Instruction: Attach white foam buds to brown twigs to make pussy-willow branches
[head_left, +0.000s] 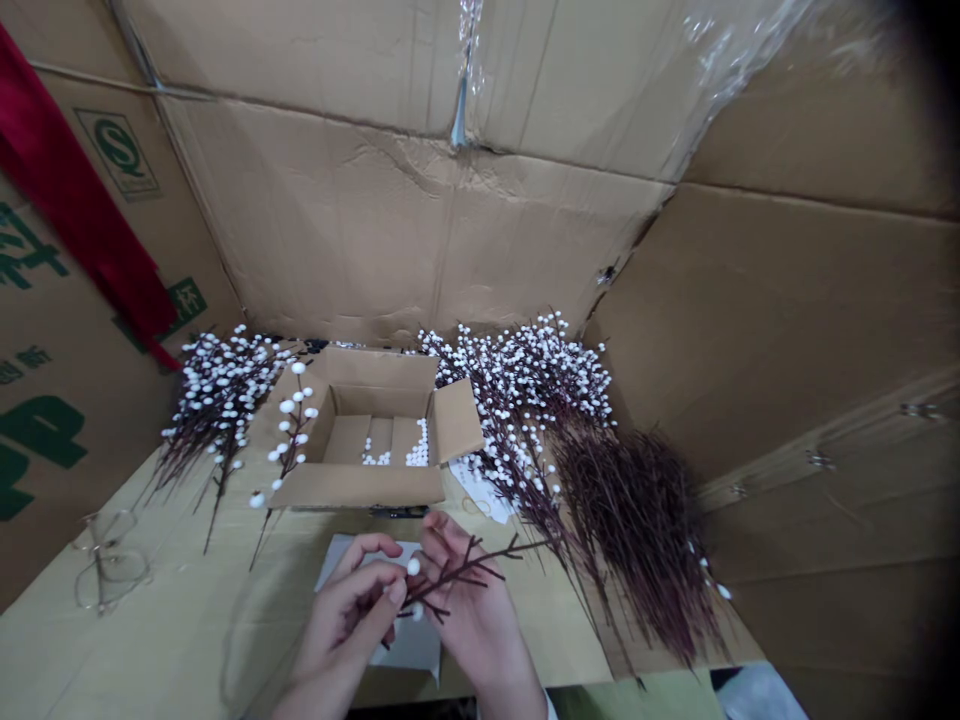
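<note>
- Your left hand (349,610) pinched the short dark sprig (457,570) between thumb and fingers, just above the white sheet (409,650).
- Your right hand (472,620) was half-curled behind the sprig; you couldn't tell from this view whether that grip pinched it.
- In hand: working that one sprig with both hands, over the near edge of the tabletop (150,640).
- Next move called for keeping the twig ends clear of the sheet.
- Open cardboard box (360,485), holding white beads (418,445), sat just beyond your hands.
- Beaded sprays (525,400) lay heaped right of it; bare dark twigs (637,530) lay further right.
</note>
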